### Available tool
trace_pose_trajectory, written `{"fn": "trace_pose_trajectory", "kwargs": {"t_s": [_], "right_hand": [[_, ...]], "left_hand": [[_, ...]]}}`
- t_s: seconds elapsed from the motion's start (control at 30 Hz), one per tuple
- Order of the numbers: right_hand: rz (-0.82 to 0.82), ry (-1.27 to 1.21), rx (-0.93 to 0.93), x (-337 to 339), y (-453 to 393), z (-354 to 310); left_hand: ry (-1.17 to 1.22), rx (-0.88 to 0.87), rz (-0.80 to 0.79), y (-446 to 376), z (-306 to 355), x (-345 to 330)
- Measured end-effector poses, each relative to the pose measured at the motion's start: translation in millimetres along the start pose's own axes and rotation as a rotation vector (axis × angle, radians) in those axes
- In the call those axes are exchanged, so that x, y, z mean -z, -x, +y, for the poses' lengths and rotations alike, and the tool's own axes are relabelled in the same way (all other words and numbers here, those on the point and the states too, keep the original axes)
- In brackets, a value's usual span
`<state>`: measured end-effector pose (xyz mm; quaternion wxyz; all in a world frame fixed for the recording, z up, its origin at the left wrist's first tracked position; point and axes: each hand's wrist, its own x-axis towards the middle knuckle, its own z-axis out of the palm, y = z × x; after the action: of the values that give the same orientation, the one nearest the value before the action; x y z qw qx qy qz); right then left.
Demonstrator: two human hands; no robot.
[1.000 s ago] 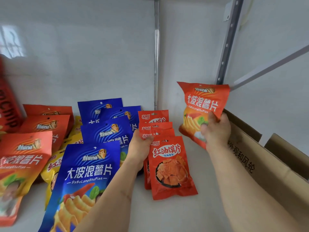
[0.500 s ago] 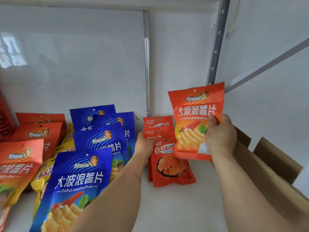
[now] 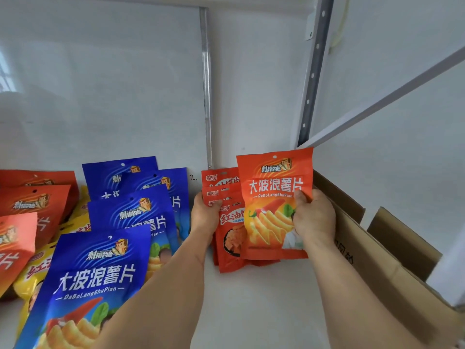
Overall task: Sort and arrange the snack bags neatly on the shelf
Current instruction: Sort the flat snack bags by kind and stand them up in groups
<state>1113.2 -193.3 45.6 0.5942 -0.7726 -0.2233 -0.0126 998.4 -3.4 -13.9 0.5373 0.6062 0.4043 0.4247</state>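
Observation:
My right hand (image 3: 314, 216) grips an orange chip bag (image 3: 273, 197) by its right edge and holds it upright over the shelf, in front of a row of small red snack packs (image 3: 227, 238). My left hand (image 3: 205, 212) holds the left edge of those red packs, thumb on their front. To the left, several blue chip bags (image 3: 136, 210) lie overlapped in a row. Further left lie orange chip bags (image 3: 35, 197), with yellow bags (image 3: 78, 222) partly hidden beneath the blue and orange ones.
An open cardboard box (image 3: 377, 260) stands along the right side of the white shelf (image 3: 251, 311). A perforated metal upright (image 3: 313, 76) and a white back panel close off the rear.
My right hand has brought the orange chip bag leftward and turned it upright, now covering part of the red packs. My left hand stays on the red packs.

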Motion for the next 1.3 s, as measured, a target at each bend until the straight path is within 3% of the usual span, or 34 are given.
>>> {"fn": "trace_pose_trajectory", "kwargs": {"t_s": [0.2, 0.33, 0.57, 0.7, 0.83, 1.13, 1.3], "right_hand": [[-0.013, -0.012, 0.012, 3, 2, -4], [-0.022, -0.057, 0.018, 7, 6, -9], [-0.115, -0.099, -0.033, -1, 37, -20], [-0.195, -0.124, -0.015, -21, 74, -40], [-0.270, -0.184, 0.000, -50, 121, -68], [-0.426, -0.184, 0.027, -151, 248, -119], [-0.452, -0.163, -0.037, -214, 316, -142]], "left_hand": [[-0.083, 0.055, 0.027, 1, 7, 2], [-0.251, 0.004, 0.102, 6, 20, 3], [-0.342, -0.113, 0.117, 52, 76, 48], [-0.526, -0.205, 0.134, 82, 84, 104], [-0.537, -0.222, 0.224, 110, 86, 174], [-0.307, -0.175, 0.501, 145, 53, 365], [-0.212, -0.141, 0.451, 159, 27, 452]]}}
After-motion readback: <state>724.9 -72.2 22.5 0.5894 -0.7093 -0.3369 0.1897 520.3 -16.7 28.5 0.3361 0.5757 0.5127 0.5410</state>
